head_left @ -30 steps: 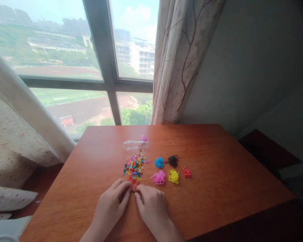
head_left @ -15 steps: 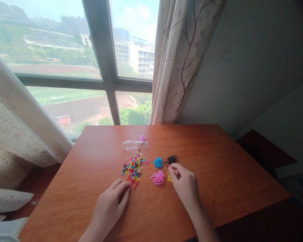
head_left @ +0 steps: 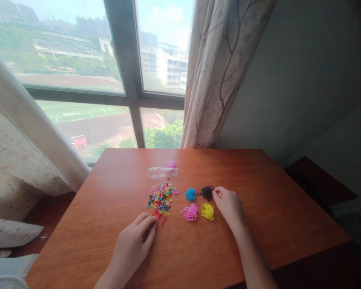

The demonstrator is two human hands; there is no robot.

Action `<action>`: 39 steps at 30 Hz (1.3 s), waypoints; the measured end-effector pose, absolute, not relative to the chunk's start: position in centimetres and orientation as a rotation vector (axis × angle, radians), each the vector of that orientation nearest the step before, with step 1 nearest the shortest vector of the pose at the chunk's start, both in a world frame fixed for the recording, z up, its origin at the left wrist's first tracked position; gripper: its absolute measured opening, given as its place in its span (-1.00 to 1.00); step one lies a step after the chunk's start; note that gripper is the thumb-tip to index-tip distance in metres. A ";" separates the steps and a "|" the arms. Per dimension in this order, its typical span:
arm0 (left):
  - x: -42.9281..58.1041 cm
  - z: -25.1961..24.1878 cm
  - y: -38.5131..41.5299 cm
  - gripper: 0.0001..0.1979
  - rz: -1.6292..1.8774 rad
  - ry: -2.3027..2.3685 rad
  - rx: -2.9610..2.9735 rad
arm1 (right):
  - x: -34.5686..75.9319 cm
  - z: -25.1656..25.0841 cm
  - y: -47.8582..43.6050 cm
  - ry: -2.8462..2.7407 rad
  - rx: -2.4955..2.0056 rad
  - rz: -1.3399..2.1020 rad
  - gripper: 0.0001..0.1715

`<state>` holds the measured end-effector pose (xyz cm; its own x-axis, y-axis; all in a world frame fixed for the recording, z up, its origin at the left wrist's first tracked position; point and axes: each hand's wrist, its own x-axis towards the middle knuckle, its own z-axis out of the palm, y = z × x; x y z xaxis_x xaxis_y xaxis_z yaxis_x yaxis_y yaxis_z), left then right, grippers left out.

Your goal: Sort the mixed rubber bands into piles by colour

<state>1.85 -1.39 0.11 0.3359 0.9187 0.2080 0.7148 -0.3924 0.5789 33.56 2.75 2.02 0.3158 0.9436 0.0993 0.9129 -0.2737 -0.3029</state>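
A mixed heap of small coloured elastic bands (head_left: 162, 196) lies on the wooden table. My left hand (head_left: 135, 241) rests at its near edge, thumb and fingers drawn together by some red bands (head_left: 161, 217); what they hold, if anything, is hidden. To the right are sorted piles: blue bands (head_left: 190, 194), black bands (head_left: 206, 192), pink bands (head_left: 190, 212) and yellow bands (head_left: 207, 211). At the right side of the black pile, my right hand (head_left: 230, 206) has its fingertips pinched; anything between them is too small to make out.
A clear plastic tube-like container (head_left: 162, 172) lies on its side behind the heap, with a purple-pink object (head_left: 171, 163) just behind it. The wooden table (head_left: 273, 208) reaches to the window and the curtain (head_left: 216, 80). A white object (head_left: 9, 269) shows at the lower left.
My right hand has moved right, from over the black and yellow piles to the black pile's right side, uncovering the yellow bands. My left hand stays by the heap. The view shifted slightly.
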 end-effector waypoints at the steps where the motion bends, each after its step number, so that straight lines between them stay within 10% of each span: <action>1: 1.8 0.1 -1.4 -0.81 0.726 1.444 2.221 | 33.6 2.2 2.6 -1.667 -2.282 0.143 -0.82; 39: 2.6 0.2 -1.2 -0.85 0.714 1.426 2.268 | 19.9 0.7 -4.4 -1.992 -1.783 0.440 -0.76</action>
